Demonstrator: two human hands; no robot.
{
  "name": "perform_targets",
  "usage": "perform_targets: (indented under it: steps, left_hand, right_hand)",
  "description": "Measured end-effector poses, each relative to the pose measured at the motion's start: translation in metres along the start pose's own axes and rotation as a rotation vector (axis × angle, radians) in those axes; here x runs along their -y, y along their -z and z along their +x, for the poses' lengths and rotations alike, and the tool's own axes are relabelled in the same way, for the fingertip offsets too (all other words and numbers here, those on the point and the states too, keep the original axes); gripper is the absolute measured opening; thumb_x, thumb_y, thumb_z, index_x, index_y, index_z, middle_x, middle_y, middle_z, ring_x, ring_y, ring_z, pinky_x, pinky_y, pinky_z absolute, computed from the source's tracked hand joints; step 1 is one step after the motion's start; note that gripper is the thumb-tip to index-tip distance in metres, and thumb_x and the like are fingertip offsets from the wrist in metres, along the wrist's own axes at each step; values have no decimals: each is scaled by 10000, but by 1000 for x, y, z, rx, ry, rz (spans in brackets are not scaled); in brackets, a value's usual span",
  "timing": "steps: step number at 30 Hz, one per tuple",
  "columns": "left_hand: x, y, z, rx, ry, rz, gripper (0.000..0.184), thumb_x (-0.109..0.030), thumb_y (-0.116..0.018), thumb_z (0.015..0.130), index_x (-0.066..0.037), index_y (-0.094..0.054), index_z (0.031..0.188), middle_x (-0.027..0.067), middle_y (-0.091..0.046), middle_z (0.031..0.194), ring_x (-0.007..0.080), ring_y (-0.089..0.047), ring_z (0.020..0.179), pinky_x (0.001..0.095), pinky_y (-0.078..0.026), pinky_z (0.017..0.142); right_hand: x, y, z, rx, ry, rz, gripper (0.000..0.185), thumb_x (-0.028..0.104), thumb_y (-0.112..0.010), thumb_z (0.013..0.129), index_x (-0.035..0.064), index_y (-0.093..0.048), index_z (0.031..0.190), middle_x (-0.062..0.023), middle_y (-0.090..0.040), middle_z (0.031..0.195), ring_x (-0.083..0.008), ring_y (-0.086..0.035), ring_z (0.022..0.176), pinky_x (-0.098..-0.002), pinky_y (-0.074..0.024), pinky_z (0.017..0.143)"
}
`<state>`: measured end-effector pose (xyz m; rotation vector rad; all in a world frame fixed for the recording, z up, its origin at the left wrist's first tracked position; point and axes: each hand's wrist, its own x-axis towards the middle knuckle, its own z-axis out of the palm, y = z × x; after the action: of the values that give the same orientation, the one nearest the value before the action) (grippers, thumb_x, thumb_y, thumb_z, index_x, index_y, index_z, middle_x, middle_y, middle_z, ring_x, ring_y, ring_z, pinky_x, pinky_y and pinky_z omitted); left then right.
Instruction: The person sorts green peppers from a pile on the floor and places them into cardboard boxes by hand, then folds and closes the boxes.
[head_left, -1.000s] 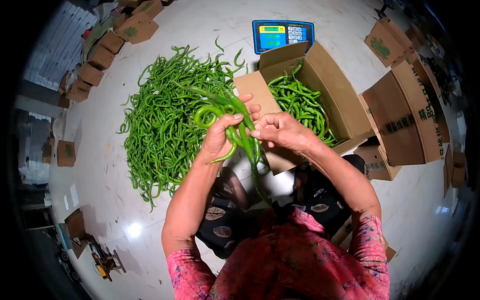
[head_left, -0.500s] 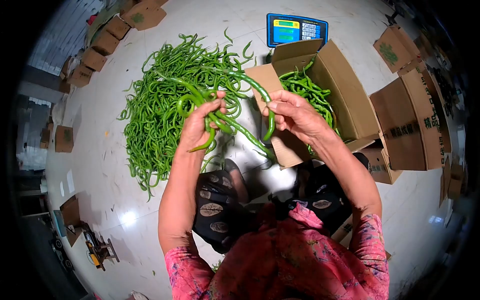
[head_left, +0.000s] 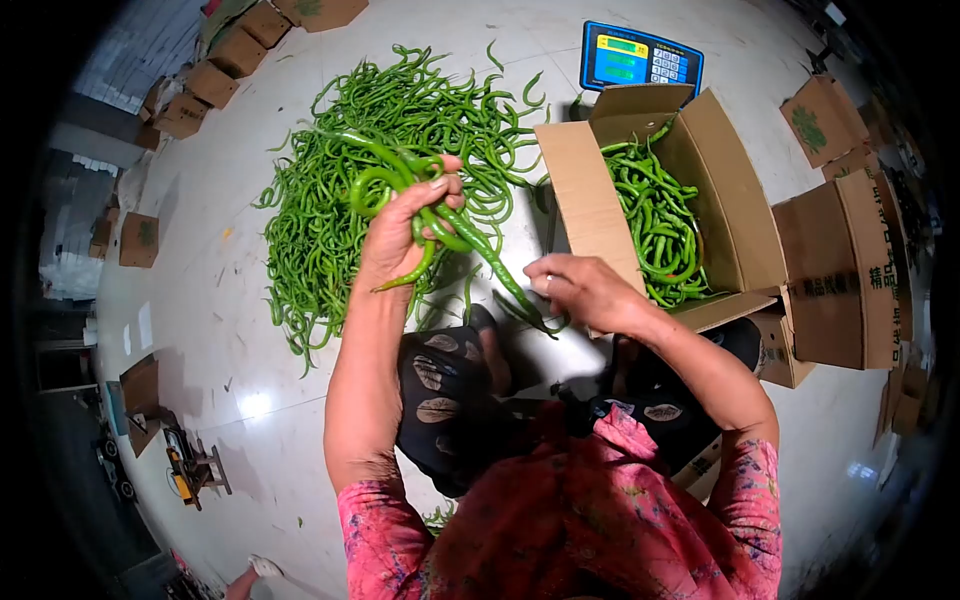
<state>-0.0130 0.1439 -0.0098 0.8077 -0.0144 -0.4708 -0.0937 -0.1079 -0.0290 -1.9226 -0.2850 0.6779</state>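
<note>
My left hand (head_left: 412, 218) is closed around several long green chili peppers (head_left: 487, 262), in front of the pepper pile. One curls in a loop beside the fingers, and another reaches down to the right. My right hand (head_left: 582, 290) is near that pepper's lower end, beside the carton flap, its fingers curled together. No pepper sticks out of it; the inside of its grip is hidden. A large pile of green chili peppers (head_left: 310, 215) lies on the floor at the left. More peppers (head_left: 655, 220) lie inside the open cardboard box (head_left: 735, 190) at the right.
A blue digital scale display (head_left: 640, 58) stands behind the box. Other cartons (head_left: 825, 275) stand at the right, and more boxes (head_left: 235, 55) line the upper left. My knees (head_left: 440, 400) are below my hands. A person's foot (head_left: 263, 567) shows at the bottom left.
The pepper that my right hand held is no longer seen in it. That hand has moved lower, toward the end of the long pepper. My left hand keeps its bunch. The view has shifted slightly.
</note>
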Motion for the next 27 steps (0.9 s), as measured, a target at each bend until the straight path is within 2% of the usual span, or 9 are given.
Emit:
perform_targets:
  steps: [1, 5, 9, 10, 15, 18, 22, 25, 27]
  left_hand:
    - [2, -3, 0, -26, -1, 46, 294, -57, -595, 879, 17, -558, 1162, 72, -593, 930, 139, -547, 824, 167, -454, 506]
    - [17, -17, 5, 16, -7, 65, 331, -74, -630, 859, 5, -570, 1174, 38, -596, 896, 93, -563, 816, 150, -388, 490]
    - [16, -40, 1, 113, 1, -47, 407, -59, -642, 846, 5, -533, 1232, 98, -614, 992, 166, -590, 912, 219, -465, 618]
    - [15, -41, 0, 129, 7, -63, 436, -52, -633, 845, 3, -506, 1259, 113, -597, 1031, 180, -584, 919, 220, -460, 609]
    - [17, -43, 3, 175, 47, -81, 517, -35, -613, 843, -4, -438, 1328, 147, -568, 1119, 218, -584, 961, 231, -456, 596]
    - [23, -48, 7, 130, 50, -52, 426, -70, -621, 868, 5, -492, 1267, 147, -587, 1099, 217, -595, 972, 236, -466, 604]
    - [28, -40, 13, 32, 39, -17, 298, -123, -592, 917, 10, -550, 1180, 145, -608, 1051, 197, -606, 940, 246, -523, 619]
    - [37, -39, 22, -4, 59, -18, 264, -162, -572, 939, -1, -569, 1148, 138, -624, 1019, 191, -620, 904, 261, -554, 636]
    - [52, -48, 25, -53, 72, 18, 267, -170, -575, 940, -2, -569, 1147, 135, -627, 1014, 194, -629, 889, 270, -556, 639]
  right_hand:
    - [14, 8, 0, 44, -91, 160, 360, 287, -583, 951, 28, -596, 1201, -47, -636, 969, -109, -596, 780, -293, -501, 668]
    - [30, -8, 5, -5, 94, 416, 406, 329, -596, 940, 24, -574, 1208, -2, -613, 975, -92, -554, 843, -258, -460, 760]
    - [29, -5, 4, 154, 71, 852, 218, 233, -574, 953, 31, -576, 1033, 4, -576, 819, -71, -502, 688, -225, -406, 635]
    - [39, 1, -3, 92, 17, 865, 175, 211, -562, 958, 45, -580, 1011, 17, -542, 747, -50, -433, 583, -205, -342, 531]
    - [33, 33, -19, 22, -5, 788, 167, 216, -556, 967, 59, -590, 1011, 21, -531, 719, -16, -334, 494, -183, -236, 433]
    - [26, 38, -24, 23, -22, 730, 169, 220, -536, 981, 56, -580, 990, 36, -516, 700, -6, -310, 475, -178, -211, 408]
    - [31, 56, -38, -67, 211, 978, 188, 201, -485, 1007, 27, -554, 988, 42, -504, 685, -1, -298, 464, -160, -206, 400]
    - [39, 63, -35, -300, 111, 711, 233, 242, -631, 918, 40, -573, 1018, -9, -581, 809, -16, -425, 578, -178, -341, 498]
    - [26, 48, -17, -370, 248, 374, 351, 259, -747, 817, 42, -596, 1048, -33, -607, 934, -58, -512, 745, -223, -433, 652]
